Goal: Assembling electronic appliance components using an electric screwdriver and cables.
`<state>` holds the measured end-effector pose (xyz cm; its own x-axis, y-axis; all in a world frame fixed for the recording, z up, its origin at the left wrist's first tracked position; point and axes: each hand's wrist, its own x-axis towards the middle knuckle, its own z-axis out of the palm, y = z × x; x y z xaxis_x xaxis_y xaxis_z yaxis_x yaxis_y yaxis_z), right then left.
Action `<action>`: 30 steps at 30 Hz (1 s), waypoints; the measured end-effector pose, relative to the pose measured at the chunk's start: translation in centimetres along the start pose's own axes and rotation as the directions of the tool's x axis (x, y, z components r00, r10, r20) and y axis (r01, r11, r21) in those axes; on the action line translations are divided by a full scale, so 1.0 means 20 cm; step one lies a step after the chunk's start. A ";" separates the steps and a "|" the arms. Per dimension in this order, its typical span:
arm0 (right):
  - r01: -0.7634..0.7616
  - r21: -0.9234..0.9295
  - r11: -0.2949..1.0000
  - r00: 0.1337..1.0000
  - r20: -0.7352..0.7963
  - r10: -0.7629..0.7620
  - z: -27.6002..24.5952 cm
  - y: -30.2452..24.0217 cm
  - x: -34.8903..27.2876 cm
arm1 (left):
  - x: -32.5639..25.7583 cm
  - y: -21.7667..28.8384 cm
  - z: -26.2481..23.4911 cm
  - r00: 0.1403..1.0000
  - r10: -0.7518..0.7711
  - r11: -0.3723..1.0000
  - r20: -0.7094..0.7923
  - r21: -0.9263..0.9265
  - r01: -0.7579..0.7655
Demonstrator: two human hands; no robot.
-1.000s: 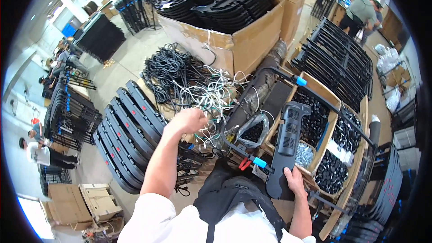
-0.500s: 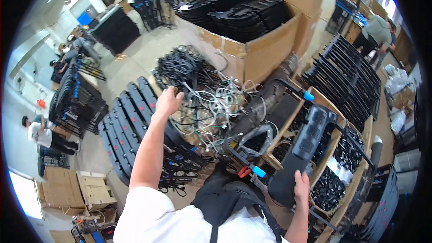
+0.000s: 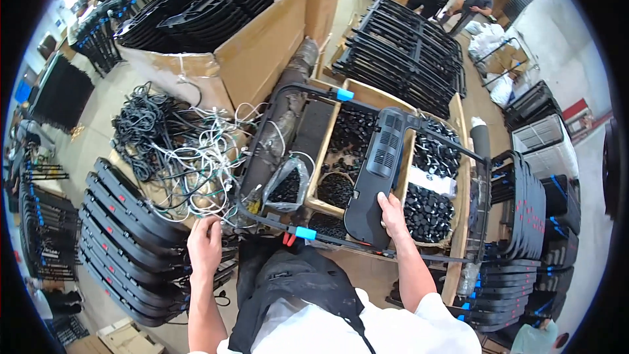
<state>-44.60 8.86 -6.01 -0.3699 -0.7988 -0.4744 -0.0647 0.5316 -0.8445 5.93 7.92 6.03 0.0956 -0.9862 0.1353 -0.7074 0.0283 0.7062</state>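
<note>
at the left, curved black panels (image 3: 134, 242) with red marks lie stacked on one another, a supply left over beside the piece in hand. just beyond them sit a heap of dark cables (image 3: 151, 131) and, right of it, a tangle of white cables (image 3: 206, 157), unsorted. the left hand (image 3: 204, 246) is at the near edge of this tangle, its grip narrow with fingers curled; i cannot tell whether it pinches a cable end. rightward, a black tubular frame (image 3: 278, 225) with blue sleeves spans the parts bins, red-handled tool (image 3: 289, 240) at its near bar. a clear bag (image 3: 288, 187) of dark parts lies inside its outline. the long dark panel (image 3: 375, 180) lies lengthwise across the frame, over the bins, the right hand (image 3: 393, 216) gripping its right edge. no cable is seen joined to it, so that piece looks unfinished; whether it is fastened to the frame, i cannot tell. right of it, bins hold loose black parts (image 3: 429, 213).
</note>
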 end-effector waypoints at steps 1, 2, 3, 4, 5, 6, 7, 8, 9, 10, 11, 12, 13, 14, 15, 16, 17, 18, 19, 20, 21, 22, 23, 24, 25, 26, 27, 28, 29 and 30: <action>-0.006 0.054 0.999 1.000 0.021 0.005 -0.05 0.07 0.03 | -0.02 0.01 0.00 0.997 -0.066 0.998 0.041 -0.019 0.067; -0.031 0.002 1.000 0.999 0.009 0.031 -0.07 0.05 0.01 | -0.04 -0.05 0.02 0.998 -0.045 0.999 0.038 -0.015 0.046; 0.082 -0.064 0.995 0.996 -0.014 -0.083 -0.09 0.13 0.04 | -0.06 -0.10 0.05 0.999 -0.024 1.000 0.033 -0.010 0.024; 0.109 -0.144 0.983 0.992 -0.042 -0.117 -0.09 0.14 0.04 | -0.07 -0.10 0.05 0.999 -0.023 1.000 0.036 -0.013 0.024; 0.134 -0.223 0.966 0.986 -0.064 -0.151 -0.08 0.14 0.05 | -0.08 -0.11 0.05 0.997 -0.049 0.999 0.065 0.011 0.048; 0.133 -0.223 0.966 0.987 -0.058 -0.149 -0.09 0.14 0.04 | -0.09 -0.11 0.04 0.993 -0.078 0.996 0.092 0.038 0.075; 0.043 -0.136 0.990 0.999 -0.020 -0.046 -0.06 0.08 0.03 | -0.12 -0.12 0.02 0.992 -0.100 0.994 0.074 0.056 0.096; -0.050 -0.056 0.997 0.998 0.023 0.052 -0.02 0.03 0.02 | -0.11 -0.10 0.01 0.993 -0.087 0.995 0.078 0.056 0.083; -0.062 -0.055 0.997 0.995 0.073 0.066 -0.06 0.11 0.07 | -0.10 -0.08 0.01 0.994 -0.080 0.995 0.079 0.060 0.075; 0.036 -0.239 0.970 0.997 -0.064 -0.052 -0.25 0.34 0.16 | -0.03 -0.05 0.07 0.991 -0.046 0.998 0.128 0.051 0.040; 0.030 -0.008 1.000 0.999 0.014 -0.029 -0.19 0.32 0.16 | -0.04 -0.07 0.03 0.989 -0.073 0.993 0.125 0.104 0.060; -0.049 0.028 0.998 0.997 0.060 0.047 -0.14 0.21 0.11 | -0.04 -0.10 0.01 0.996 -0.076 0.995 0.054 0.076 0.071; -0.153 0.130 0.980 0.986 0.089 0.143 -0.11 0.09 0.06 | -0.04 -0.10 -0.01 0.998 -0.067 0.997 -0.016 0.036 0.068; -0.069 0.048 0.996 0.996 0.058 0.066 -0.17 0.11 0.08 | 0.00 -0.08 -0.03 0.992 -0.117 0.992 -0.040 -0.047 0.115; -0.077 0.032 0.997 0.996 0.043 0.076 -0.22 0.14 0.12 | 0.04 -0.06 -0.07 0.984 -0.163 0.980 -0.065 -0.128 0.154; -0.052 -0.243 0.969 0.998 0.006 0.055 -0.22 0.10 0.14 | 0.08 -0.04 -0.16 0.977 -0.156 0.985 -0.144 -0.096 0.143; 0.165 -0.424 0.891 0.986 0.043 -0.163 -0.28 0.12 0.18 | 0.15 -0.01 -0.22 0.963 -0.215 0.971 -0.163 -0.145 0.192; 0.049 -0.751 0.658 0.984 -0.076 -0.161 -0.06 -0.21 0.02 | 0.17 -0.10 -0.32 0.937 -0.185 0.983 -0.295 -0.055 0.176; 0.163 -0.757 0.633 0.925 -0.107 -0.365 -0.18 -0.15 0.10 | 0.28 -0.15 -0.35 0.915 -0.118 0.992 -0.385 -0.015 0.122; 0.169 -0.752 0.637 0.922 -0.109 -0.373 -0.10 -0.29 0.09 | 0.38 -0.21 -0.41 0.884 -0.234 0.966 -0.404 -0.202 0.163; 0.176 -0.747 0.642 0.918 -0.111 -0.381 0.02 -0.49 0.05 | 0.49 -0.25 -0.49 0.847 -0.345 0.905 -0.404 -0.383 0.185; 0.304 -0.664 0.683 0.900 -0.035 -0.434 0.13 -0.60 0.07 | 0.61 -0.31 -0.56 0.817 -0.401 0.872 -0.414 -0.447 0.201; 0.421 -0.565 0.710 0.870 0.031 -0.491 0.23 -0.72 0.07 | 0.73 -0.36 -0.63 0.788 -0.454 0.833 -0.415 -0.512 0.210; 0.515 -0.553 0.655 0.831 0.136 -0.539 0.39 -0.87 0.03 | 0.85 -0.45 -0.64 0.760 -0.500 0.818 -0.415 -0.516 0.256; 0.577 -0.462 0.674 0.807 0.197 -0.556 0.57 -0.97 0.03 | 0.95 -0.53 -0.67 0.730 -0.544 0.801 -0.415 -0.515 0.304; 0.614 -0.377 0.693 0.789 0.312 -0.530 0.73 -1.11 0.01 | 1.05 -0.60 -0.69 0.726 -0.615 0.728 -0.307 -0.575 0.373; 0.657 -0.300 0.692 0.748 0.380 -0.545 0.90 -1.20 -0.01 | 1.15 -0.67 -0.68 0.715 -0.676 0.640 -0.178 -0.624 0.450; 0.712 -0.246 0.658 0.680 0.477 -0.557 1.09 -1.30 -0.02 | 1.22 -0.77 -0.68 0.637 -0.770 0.444 -0.031 -0.742 0.502; 0.742 -0.179 0.646 0.610 0.581 -0.539 1.33 -1.40 -0.05 | 1.25 -0.97 -0.69 0.622 -0.781 0.445 -0.051 -0.745 0.498; 0.744 -0.083 0.663 0.544 0.651 -0.530 1.58 -1.48 -0.07 | 1.26 -1.19 -0.74 0.583 -0.810 0.411 -0.057 -0.764 0.497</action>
<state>-12.81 -14.61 11.83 0.4358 -0.8996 0.0275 -0.3954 -0.2188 -0.8921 35.55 -15.15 2.86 0.6687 -0.5888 -0.4541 0.2920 -0.3538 0.8886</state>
